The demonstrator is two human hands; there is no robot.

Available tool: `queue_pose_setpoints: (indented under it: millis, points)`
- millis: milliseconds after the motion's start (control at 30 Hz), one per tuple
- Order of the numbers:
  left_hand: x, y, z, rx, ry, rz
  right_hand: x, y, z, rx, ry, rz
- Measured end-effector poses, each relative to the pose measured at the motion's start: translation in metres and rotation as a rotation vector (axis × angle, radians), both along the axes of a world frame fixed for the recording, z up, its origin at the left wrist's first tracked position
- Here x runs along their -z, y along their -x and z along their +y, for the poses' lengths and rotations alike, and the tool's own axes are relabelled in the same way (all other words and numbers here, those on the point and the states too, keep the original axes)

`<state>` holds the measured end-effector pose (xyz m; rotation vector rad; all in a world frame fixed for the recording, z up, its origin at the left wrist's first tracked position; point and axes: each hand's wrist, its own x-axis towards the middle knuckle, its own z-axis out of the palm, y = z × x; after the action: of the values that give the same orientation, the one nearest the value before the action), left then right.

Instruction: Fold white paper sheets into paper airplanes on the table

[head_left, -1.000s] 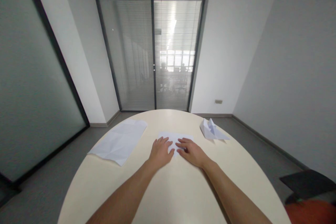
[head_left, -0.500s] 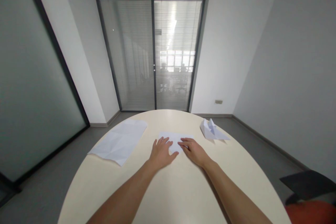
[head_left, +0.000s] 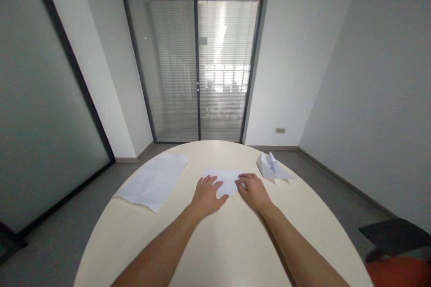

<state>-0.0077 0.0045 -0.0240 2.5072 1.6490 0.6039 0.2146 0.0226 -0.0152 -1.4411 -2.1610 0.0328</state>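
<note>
Paper (head_left: 226, 176) lies on the table (head_left: 218, 242), long axis left-right, just ahead of us. Our left hand (head_left: 206, 195) presses flat on its left half. Our right hand (head_left: 255, 191) curls at the right end, grip unclear.

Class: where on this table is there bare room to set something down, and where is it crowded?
Free: near half of the round cream table, around the forearms; the far rim between the creased white sheet and the folded white paper model. Crowded: the middle, where left hand and right hand press the flat white paper.
</note>
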Motion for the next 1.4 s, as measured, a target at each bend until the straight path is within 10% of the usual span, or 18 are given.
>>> queue_pose_setpoints:
  millis: [233, 633, 1400]
  points:
    - [-0.001, 0.000, -0.002, 0.025, -0.025, -0.030, -0.004, 0.018, -0.012, -0.363, 0.060, 0.067]
    - [-0.010, 0.002, -0.006, 0.094, -0.088, -0.028, -0.005, 0.005, -0.004, -0.043, 0.057, 0.039]
    - [-0.017, -0.001, -0.009, 0.189, -0.102, 0.046, 0.014, 0.001, 0.004, 0.076, 0.039, -0.039]
